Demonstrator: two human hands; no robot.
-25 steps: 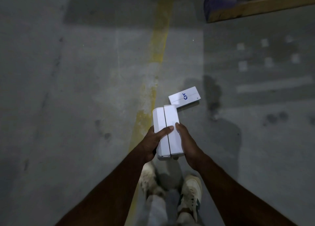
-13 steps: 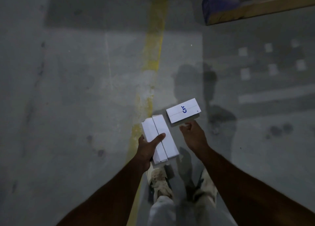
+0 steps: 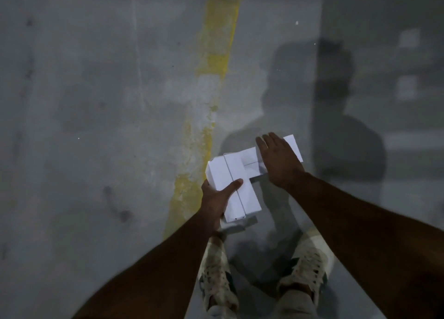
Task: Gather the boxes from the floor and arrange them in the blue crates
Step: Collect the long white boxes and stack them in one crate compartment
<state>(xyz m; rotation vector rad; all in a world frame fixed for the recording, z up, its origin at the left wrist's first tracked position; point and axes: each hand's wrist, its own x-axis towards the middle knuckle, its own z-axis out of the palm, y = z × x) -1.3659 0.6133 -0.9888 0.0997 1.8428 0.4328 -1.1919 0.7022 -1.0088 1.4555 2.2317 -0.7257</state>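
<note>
two white boxes [image 3: 234, 189] are sitting side by side in the person's left hand [image 3: 216, 198], which is gripping them from below with the thumb curling over the top face near their shared seam. a third white box [image 3: 249, 161] is lying on the grey concrete floor [image 3: 96, 126] just beyond them, its near end slipping out of sight under the far corner of the held pair; whether the two are touching is not something the head view is showing. the right hand [image 3: 276, 160] is lying flat across the middle of that third box, fingers straight and together, palm down, covering most of its top so that only its two ends are showing on either side of the hand. a worn yellow line [image 3: 211, 66] is running up the floor just left of the boxes, its paint flaking where it is passing beside the left hand. the person's two pale shoes [image 3: 305, 270] are standing below the boxes, apart from each other, right of the line. bare concrete is spreading wide to the left of the line and ahead of the boxes, while a dark shadow [image 3: 336, 126] is falling across the floor to the right of the right hand.
</note>
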